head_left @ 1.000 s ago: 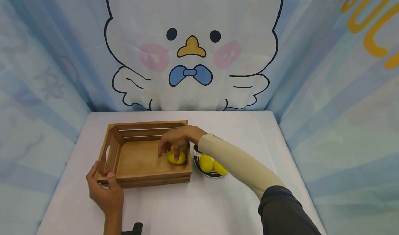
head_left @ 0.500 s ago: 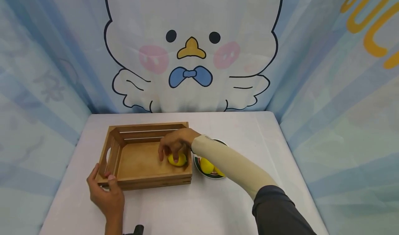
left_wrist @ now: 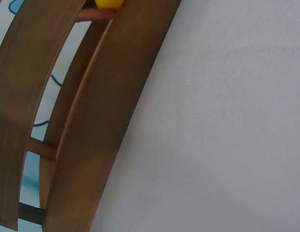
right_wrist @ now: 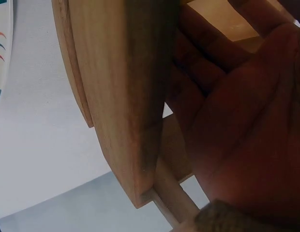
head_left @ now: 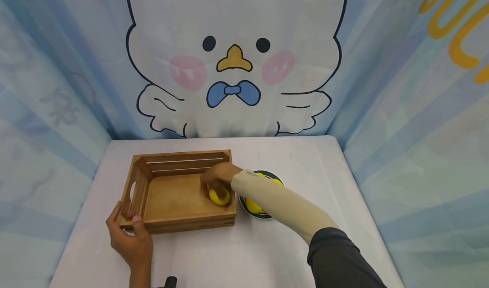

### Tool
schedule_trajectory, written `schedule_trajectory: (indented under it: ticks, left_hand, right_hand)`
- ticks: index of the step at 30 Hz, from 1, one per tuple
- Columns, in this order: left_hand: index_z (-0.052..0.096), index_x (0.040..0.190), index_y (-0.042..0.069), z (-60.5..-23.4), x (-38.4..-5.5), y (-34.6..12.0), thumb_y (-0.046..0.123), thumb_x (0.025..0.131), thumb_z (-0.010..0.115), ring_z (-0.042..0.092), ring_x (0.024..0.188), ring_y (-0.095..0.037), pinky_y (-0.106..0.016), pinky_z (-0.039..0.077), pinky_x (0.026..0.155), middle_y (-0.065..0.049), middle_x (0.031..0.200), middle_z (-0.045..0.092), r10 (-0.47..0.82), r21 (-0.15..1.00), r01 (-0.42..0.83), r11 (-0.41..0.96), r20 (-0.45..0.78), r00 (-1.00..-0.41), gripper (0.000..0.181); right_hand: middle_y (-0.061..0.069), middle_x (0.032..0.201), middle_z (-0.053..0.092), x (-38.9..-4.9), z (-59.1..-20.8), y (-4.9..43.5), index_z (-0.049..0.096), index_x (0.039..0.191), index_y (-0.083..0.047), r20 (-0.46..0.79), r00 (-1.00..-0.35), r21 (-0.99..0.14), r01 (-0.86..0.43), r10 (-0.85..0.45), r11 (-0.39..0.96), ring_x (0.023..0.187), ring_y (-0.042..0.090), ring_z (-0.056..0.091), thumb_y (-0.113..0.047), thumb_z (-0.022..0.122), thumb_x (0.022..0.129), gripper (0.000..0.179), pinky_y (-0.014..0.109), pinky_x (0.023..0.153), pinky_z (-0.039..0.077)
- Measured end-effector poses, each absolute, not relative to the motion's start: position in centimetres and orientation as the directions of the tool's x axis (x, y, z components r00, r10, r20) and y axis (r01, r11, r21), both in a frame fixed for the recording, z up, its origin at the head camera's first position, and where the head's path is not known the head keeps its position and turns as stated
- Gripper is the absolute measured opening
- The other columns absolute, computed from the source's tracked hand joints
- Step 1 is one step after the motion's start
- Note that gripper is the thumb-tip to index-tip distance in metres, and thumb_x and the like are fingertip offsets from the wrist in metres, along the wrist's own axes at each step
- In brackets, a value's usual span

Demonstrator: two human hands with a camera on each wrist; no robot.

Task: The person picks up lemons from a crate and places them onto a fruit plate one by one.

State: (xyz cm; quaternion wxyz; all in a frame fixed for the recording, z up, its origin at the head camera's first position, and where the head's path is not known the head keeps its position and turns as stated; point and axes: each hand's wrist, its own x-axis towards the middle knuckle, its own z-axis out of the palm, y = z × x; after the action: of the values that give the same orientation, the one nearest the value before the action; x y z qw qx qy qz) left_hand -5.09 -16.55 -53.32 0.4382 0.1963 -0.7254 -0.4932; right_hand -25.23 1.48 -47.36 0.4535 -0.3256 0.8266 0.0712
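A lemon lies inside a wooden crate, near its right end. My right hand reaches over the crate's right wall from above, fingers curled round the lemon. In the right wrist view the right palm shows beside the crate's end wall; the lemon is hidden there. My left hand grips the crate's front left corner, thumb at the front rim and fingers along the left side. A bit of the lemon shows past the slats in the left wrist view.
Right of the crate stands a dish with a dark green patterned rim, holding several lemons, partly hidden under my right forearm. A white cloth covers the table. Printed curtains hang behind and at both sides.
My right hand has lowered, and its fingers have closed round the lemon, shifting it slightly. My left hand keeps its grip on the crate corner.
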Motion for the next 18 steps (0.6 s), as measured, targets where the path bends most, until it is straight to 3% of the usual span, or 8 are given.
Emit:
schedule_trajectory:
  ticks: [10, 18]
  left_hand:
    - [0.059, 0.143, -0.003, -53.2, -5.1, -16.5, 0.002, 0.092, 0.055, 0.061, 0.101, 0.005, -0.013, 0.040, 0.100, -0.026, 0.140, 0.065, -0.720, 0.889, 0.151, 0.432, 0.441, -0.535, 0.052]
    - [0.060, 0.145, -0.001, -54.8, -5.3, -17.4, 0.001, 0.092, 0.057, 0.061, 0.101, 0.004, -0.014, 0.041, 0.103, -0.022, 0.141, 0.066, -0.718, 0.884, 0.137, 0.446, 0.445, -0.534, 0.053]
  right_hand:
    - [-0.004, 0.112, 0.062, -25.0, -47.9, 1.6, 0.071, 0.102, -0.026, -0.782, -0.369, -0.212, -0.600, -0.502, 0.772, 0.097, 0.018, 0.059, -0.003, 0.091, 0.079, 0.039, 0.031, 0.072, 0.052]
    - [-0.002, 0.104, 0.059, -25.6, -48.1, 1.6, 0.068, 0.108, -0.018, -0.754, -0.279, -0.355, -0.590, -0.595, 0.726, 0.098, 0.017, 0.057, -0.007, 0.096, 0.075, 0.044, 0.029, 0.075, 0.050]
